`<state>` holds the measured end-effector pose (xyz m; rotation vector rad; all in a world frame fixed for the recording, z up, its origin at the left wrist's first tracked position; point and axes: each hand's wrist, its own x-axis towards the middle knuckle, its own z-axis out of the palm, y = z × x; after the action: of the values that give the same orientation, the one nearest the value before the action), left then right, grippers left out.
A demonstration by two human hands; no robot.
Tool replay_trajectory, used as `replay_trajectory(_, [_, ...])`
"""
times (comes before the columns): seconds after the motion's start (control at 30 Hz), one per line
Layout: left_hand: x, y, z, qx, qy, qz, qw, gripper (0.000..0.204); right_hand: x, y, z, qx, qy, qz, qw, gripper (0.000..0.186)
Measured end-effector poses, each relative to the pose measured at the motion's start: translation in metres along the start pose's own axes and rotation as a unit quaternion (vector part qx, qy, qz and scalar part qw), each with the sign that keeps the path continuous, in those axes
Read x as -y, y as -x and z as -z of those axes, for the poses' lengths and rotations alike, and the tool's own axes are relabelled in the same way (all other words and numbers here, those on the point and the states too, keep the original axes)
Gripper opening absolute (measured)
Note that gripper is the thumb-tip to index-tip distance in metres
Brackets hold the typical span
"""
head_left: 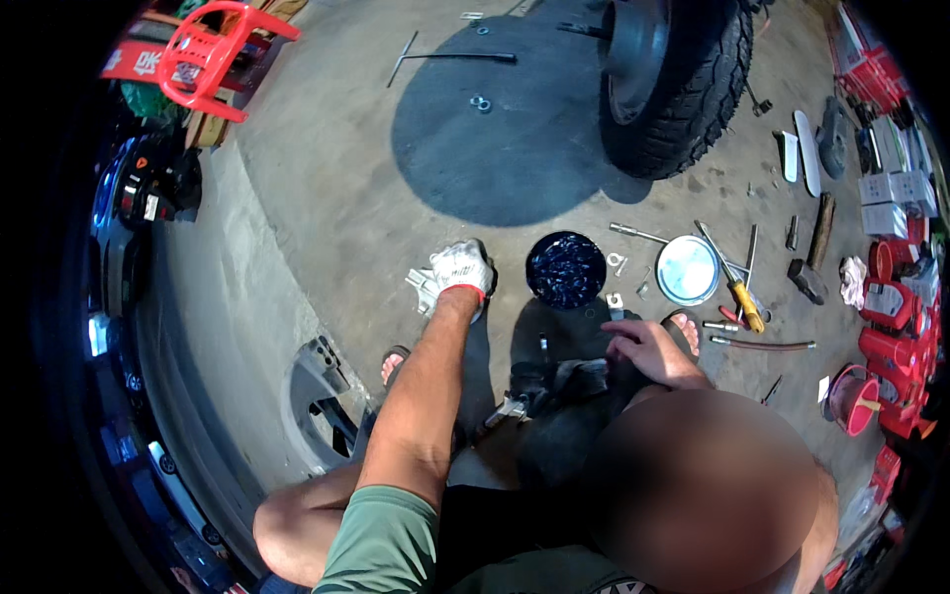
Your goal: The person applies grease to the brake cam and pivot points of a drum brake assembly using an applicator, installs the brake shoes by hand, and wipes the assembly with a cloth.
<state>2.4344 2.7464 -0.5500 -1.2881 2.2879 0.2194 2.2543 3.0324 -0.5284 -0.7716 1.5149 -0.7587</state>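
My left hand (462, 267) wears a white glove with a red cuff and is stretched forward to the concrete floor. It is closed around a grey metal part (424, 288) that sticks out at its left side. My bare right hand (645, 348) rests with loose fingers on a dark greasy part (569, 381) between my knees. A small metal piece (507, 408) pokes out at this part's left. Just ahead of both hands stands a round tin of dark blue-black grease (565, 269), with its silvery lid (688, 269) lying to the right.
A large black tyre (673, 84) stands at the far middle. A yellow-handled screwdriver (744, 302), rods, a hammer (809, 280) and small bolts lie to the right, next to red boxes (886, 317). A red plastic stool (213, 54) stands far left. A floor recess (322, 401) opens near my left knee.
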Motion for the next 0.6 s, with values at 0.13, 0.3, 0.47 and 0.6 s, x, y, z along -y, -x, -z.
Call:
replay_trajectory(0.13, [0.000,-0.022,-0.027,0.006,0.015,0.027,0.999,0.028,0.011,0.002,0.001,-0.004,-0.004,0.022,1.000,0.043])
replay_trajectory(0.3, [0.001,-0.023,-0.030,-0.007,0.045,-0.012,0.999,0.026,0.044,-0.012,0.008,-0.030,0.147,0.084,0.985,0.047])
replay_trajectory(0.47, [0.023,0.008,-0.016,-0.098,0.192,-0.029,0.976,0.018,0.054,-0.046,0.000,-0.057,0.332,0.129,0.933,0.053])
replay_trajectory(0.6, [0.040,0.029,-0.015,-0.122,0.234,-0.019,0.964,0.026,0.066,-0.065,-0.011,-0.031,0.387,0.091,0.917,0.056])
